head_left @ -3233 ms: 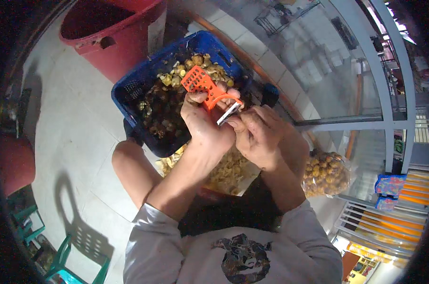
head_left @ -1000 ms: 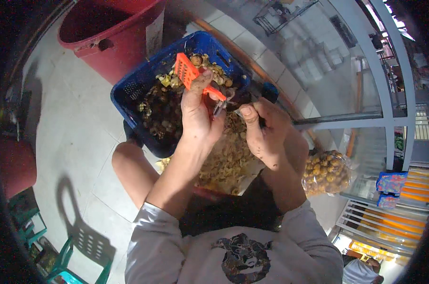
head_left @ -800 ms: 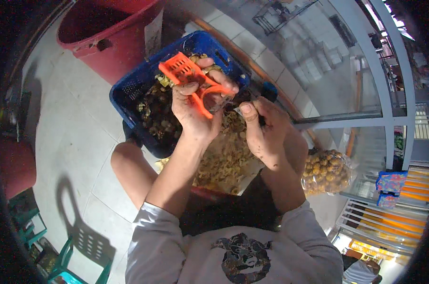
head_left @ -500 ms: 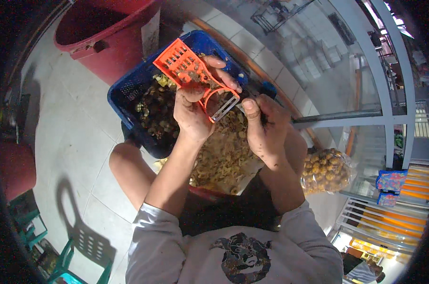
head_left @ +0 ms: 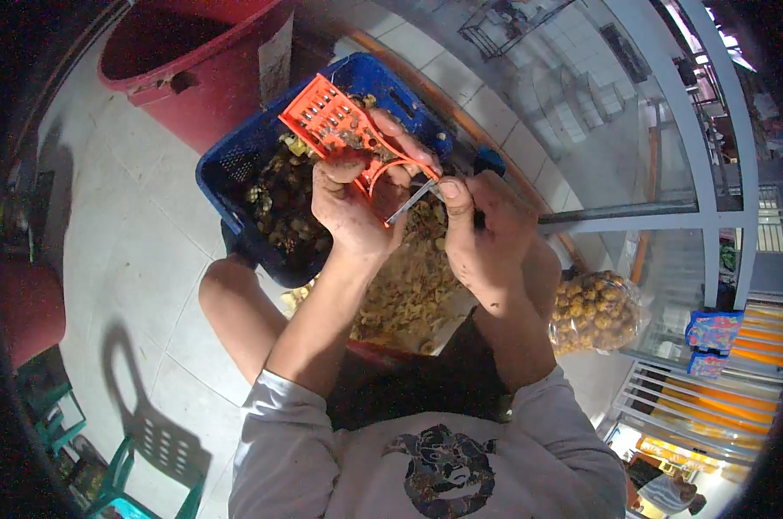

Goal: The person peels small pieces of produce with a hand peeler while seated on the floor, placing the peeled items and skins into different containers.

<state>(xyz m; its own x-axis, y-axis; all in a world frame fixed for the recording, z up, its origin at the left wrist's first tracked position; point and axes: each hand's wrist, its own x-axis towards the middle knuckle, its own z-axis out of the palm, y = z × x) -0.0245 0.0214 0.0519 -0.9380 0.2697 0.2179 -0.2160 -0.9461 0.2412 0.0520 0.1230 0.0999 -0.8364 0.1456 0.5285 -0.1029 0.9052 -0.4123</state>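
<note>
Beside the curled right hand (head_left: 486, 233), contents unclear, the left hand (head_left: 350, 208) gripped a flat orange plastic peeler (head_left: 324, 116); slippage risked cuts.

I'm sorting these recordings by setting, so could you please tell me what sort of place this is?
Probably a food-preparation spot, perhaps in a shop, judging by the orange peeler, blue crate and clear bag of round produce.

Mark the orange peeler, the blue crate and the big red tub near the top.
Orange peeler (head_left: 325, 116), head view: slotted end.
Blue crate (head_left: 236, 163), head view: perforated inner wall.
Big red tub (head_left: 208, 102), head view: outer wall.
</note>
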